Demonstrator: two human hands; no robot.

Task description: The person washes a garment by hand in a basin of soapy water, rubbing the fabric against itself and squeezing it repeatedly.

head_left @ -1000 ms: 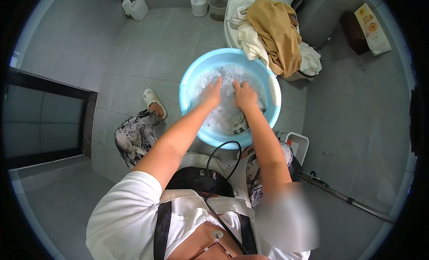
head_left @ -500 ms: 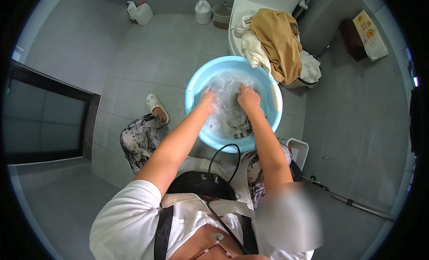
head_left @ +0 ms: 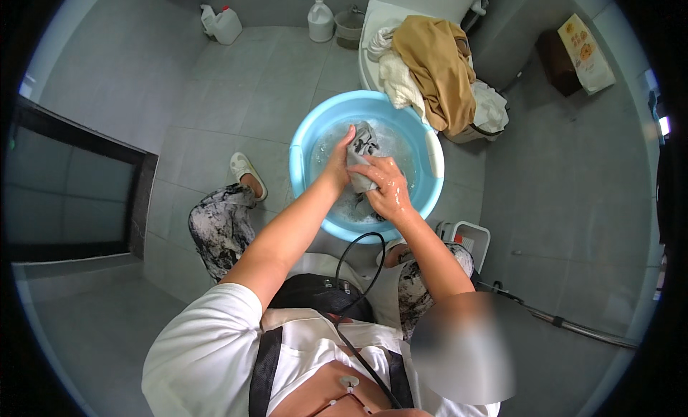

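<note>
Cloth, one grey wet piece, lifted above soapy water in blue basin, gripped between left hand and right hand, both closed on it. Judged mid-wash: suds present, rinsing undone. One clothes pile behind, unwashed. Two jugs, one pump bottle.

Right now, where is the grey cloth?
In the head view, the grey cloth is above the soapy water of the blue basin, held between left hand and right hand.
</note>
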